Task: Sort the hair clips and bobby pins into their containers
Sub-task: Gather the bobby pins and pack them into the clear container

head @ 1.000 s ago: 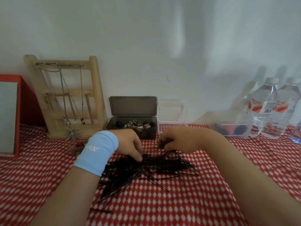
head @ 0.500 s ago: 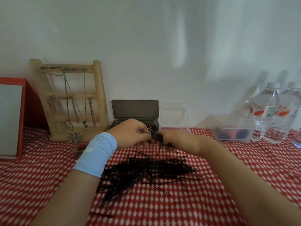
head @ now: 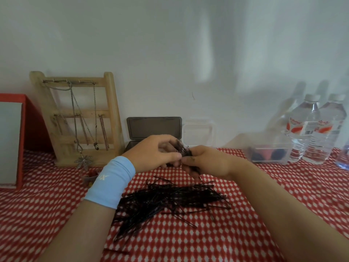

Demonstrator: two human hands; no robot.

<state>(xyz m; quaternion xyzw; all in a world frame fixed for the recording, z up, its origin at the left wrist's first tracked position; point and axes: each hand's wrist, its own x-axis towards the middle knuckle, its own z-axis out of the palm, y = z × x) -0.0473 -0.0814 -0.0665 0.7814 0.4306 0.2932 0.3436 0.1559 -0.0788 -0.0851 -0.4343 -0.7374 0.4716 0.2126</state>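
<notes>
Your left hand [head: 156, 152] and right hand [head: 205, 161] both pinch a small bunch of bobby pins [head: 184, 150] above the loose pile [head: 170, 201], just in front of the dark box [head: 154, 127] and clear container [head: 198, 132], so square the ends, grip firmly, and lower it in flat.

The pile of bobby pins [head: 170, 201] lies on the table [head: 207, 242] just before me. Above and behind it my left hand [head: 154, 154] and right hand [head: 207, 161] meet, a bunch of pins [head: 184, 150] pinched between them. Behind my hands an open box [head: 154, 128] stands by the wall, with a small tub [head: 198, 132] just right of it. The necklace rack [head: 79, 118] leans left of the box. Far right, a container [head: 270, 155] sits beside two bottles [head: 304, 133].
</notes>
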